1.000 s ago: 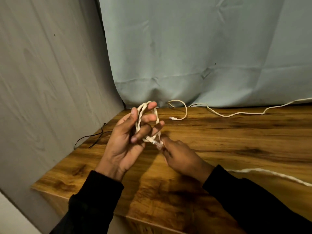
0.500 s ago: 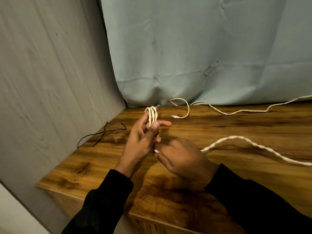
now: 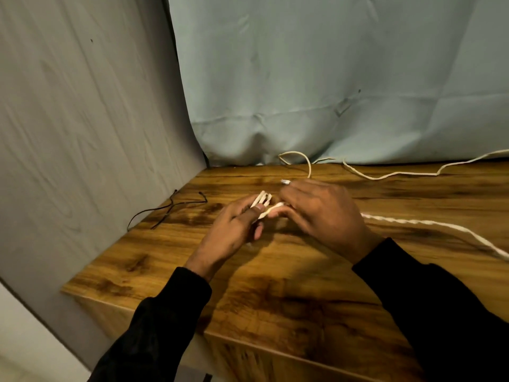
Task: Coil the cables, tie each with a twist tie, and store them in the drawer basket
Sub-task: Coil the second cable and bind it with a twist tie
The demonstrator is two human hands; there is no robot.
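Closest to us, black sleeves reach out over the knotty, wood-grain tabletop (image 3: 289, 312). Our left hand (image 3: 231, 230) has its grip pinched on a small bundle of loops of the white twisted cable (image 3: 263, 201) — thumb on top, loops poking out past the fingertips. Our right hand (image 3: 322, 213) curls its grip on the strand feeding into that bundle; the long free run trails off right across the tabletop.

The risk here, we'd say: the loops are tight and few, so if the left thumb eases they could spring open. The trailing length may also drag or kink as we wind — pull too hard and the bundle slips out.

Further back, thin black twist ties (image 3: 176, 208) lie by the grey wall, well apart from our hands. At the back edge, a second white smooth cable (image 3: 385, 176) snakes along the pale blue cloth backdrop (image 3: 330, 78). No drawer basket in view.
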